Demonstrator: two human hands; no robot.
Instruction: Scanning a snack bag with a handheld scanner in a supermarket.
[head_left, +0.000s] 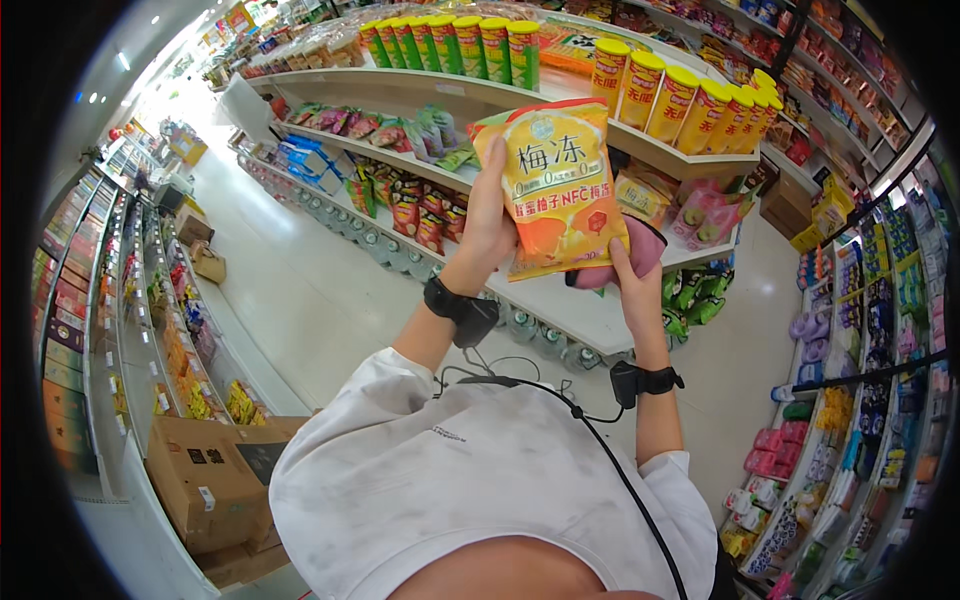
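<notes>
In front of the shelf I hold up a yellow and orange snack bag (560, 195). My left hand (487, 218) is closed on the bag's left edge, its fingers partly hidden behind it. My right hand (637, 275) grips a mauve cloth-like piece with dark edging (645, 245), bunched behind the bag's lower right corner. The thumb of that hand touches the corner. A similar yellow bag (640, 200) lies on the shelf just behind, next to pink packets (700, 215).
Tiered white shelving (560, 312) stands ahead, with green canisters (470, 48) and yellow canisters (672, 103) on top. Bottles (520, 325) line its base. Stocked shelves run along both sides. Cardboard boxes (205, 490) sit at lower left. A black cable (630, 470) crosses my shirt.
</notes>
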